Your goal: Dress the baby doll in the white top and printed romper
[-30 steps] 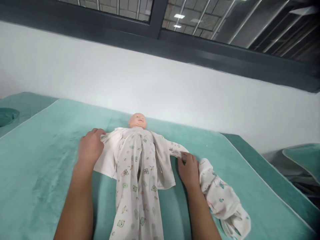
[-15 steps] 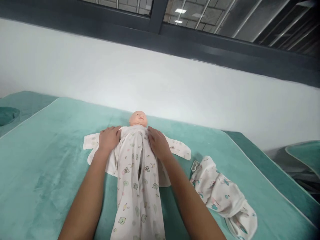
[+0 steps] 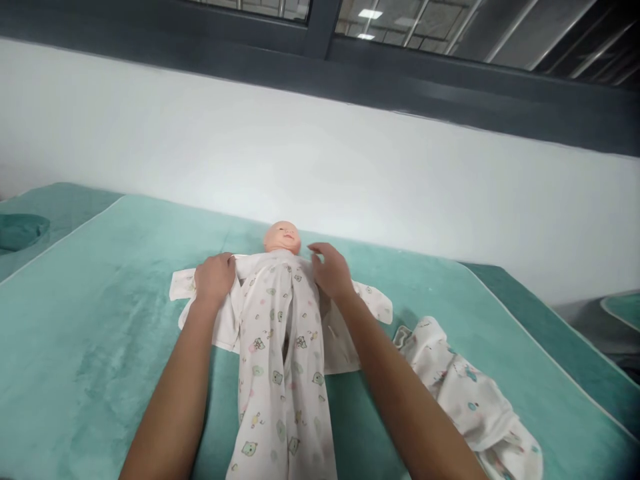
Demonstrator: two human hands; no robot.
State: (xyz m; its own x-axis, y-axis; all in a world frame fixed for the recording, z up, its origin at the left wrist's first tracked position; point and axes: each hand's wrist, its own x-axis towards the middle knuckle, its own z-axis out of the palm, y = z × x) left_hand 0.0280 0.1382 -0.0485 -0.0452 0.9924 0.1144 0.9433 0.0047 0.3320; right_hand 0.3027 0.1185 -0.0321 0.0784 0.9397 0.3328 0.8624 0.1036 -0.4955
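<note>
Head view: the left hand (image 3: 215, 277) was laid, fingers curled, on the printed garment (image 3: 280, 347) at one shoulder of the doll (image 3: 283, 237); whether cloth was pinched could not be told. The right hand (image 3: 330, 272) was spread open at the other shoulder. Smoothing seemed in hand; a pinch of each front edge would be called for next.

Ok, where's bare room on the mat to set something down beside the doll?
The widest bare mat lies left of the left hand and the garment. A smaller patch lies right of the right hand, beyond the crumpled cloth. It is crowded between garment and crumpled cloth, where the right forearm lies.
</note>
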